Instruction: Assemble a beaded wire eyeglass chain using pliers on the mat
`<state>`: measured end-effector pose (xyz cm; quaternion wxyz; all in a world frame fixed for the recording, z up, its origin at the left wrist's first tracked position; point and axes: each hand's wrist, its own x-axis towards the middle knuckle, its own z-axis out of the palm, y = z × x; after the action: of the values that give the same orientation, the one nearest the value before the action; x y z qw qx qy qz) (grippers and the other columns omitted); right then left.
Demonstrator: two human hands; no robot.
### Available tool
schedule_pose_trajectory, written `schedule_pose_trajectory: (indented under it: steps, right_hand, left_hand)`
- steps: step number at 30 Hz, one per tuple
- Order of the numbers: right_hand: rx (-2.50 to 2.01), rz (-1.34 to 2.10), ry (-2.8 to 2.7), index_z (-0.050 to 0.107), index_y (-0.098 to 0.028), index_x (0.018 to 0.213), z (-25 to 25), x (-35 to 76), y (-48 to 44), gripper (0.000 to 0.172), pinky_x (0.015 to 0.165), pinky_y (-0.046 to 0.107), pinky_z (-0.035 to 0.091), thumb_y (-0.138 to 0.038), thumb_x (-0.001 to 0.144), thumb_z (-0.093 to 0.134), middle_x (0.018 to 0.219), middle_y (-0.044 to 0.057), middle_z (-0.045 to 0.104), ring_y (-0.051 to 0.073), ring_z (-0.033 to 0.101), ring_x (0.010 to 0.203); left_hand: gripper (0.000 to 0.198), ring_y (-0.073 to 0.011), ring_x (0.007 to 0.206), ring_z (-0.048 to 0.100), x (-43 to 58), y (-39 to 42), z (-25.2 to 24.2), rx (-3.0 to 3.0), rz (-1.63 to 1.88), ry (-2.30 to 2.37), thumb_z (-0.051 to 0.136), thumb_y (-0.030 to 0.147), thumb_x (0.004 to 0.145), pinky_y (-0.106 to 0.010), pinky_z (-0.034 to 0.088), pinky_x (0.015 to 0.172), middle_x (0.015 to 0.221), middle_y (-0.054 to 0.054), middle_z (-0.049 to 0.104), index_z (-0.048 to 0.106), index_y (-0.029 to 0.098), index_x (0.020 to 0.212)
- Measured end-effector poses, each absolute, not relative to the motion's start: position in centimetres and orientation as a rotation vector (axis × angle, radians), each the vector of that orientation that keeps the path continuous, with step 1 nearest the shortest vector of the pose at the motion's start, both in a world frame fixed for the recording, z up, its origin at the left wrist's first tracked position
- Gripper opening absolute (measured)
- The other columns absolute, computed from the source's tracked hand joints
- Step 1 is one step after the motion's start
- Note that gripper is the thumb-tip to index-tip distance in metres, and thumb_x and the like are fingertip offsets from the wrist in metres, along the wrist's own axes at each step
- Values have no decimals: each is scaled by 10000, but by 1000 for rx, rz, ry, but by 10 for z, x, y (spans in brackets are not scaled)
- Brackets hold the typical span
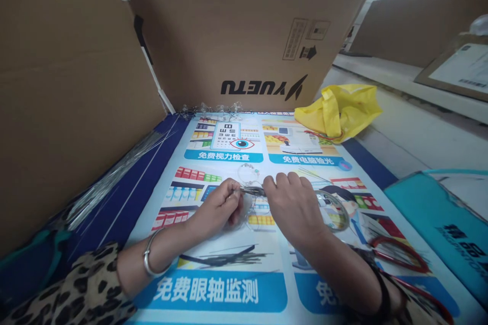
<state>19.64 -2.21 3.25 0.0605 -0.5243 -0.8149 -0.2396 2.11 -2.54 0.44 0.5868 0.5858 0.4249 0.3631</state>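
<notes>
My right hand (292,205) is closed around a pair of pliers (252,191), whose metal jaws point left toward my other hand. My left hand (223,205) pinches a thin wire (237,189) at the tip of those jaws; its exact shape is too small to make out. Just behind the jaws is a loop with small clear beads (248,172), and thin clear strands hang below. Whether the loop joins the pinched wire I cannot tell. Under my right forearm lie red-handled scissors (400,254), partly hidden. A clear round dish (337,209) sits beside my right wrist.
A printed poster (213,284) covers the work surface. Cut dark wires (232,256) lie in front, and a bundle of long wires (114,183) rests at left. Cardboard (236,25) walls the back. A yellow bag (339,111) and a teal packet (438,223) are at right.
</notes>
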Motion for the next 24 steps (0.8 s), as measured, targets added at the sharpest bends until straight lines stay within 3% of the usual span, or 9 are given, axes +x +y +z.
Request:
schedule_pose_trajectory:
  steps: [5,24]
  right_hand:
    - [-1610,-746,-2466,542,-180,824,34,195,-23,119,607,328,196,-99,796,460,738,73,546,214,442,709]
    - [-1622,-743,-2515,549,-163,905,29,196,-21,164,593,322,222,-84,789,464,737,62,557,218,476,700]
  left_hand:
    - [173,-90,501,445,25,-29,4,1474,858,1084,333,324,911,-219,379,532,567,54,474,373,201,796]
    - [194,-79,457,420,24,-29,8,1483,824,1121,328,335,912,-210,356,503,518,67,464,373,196,785]
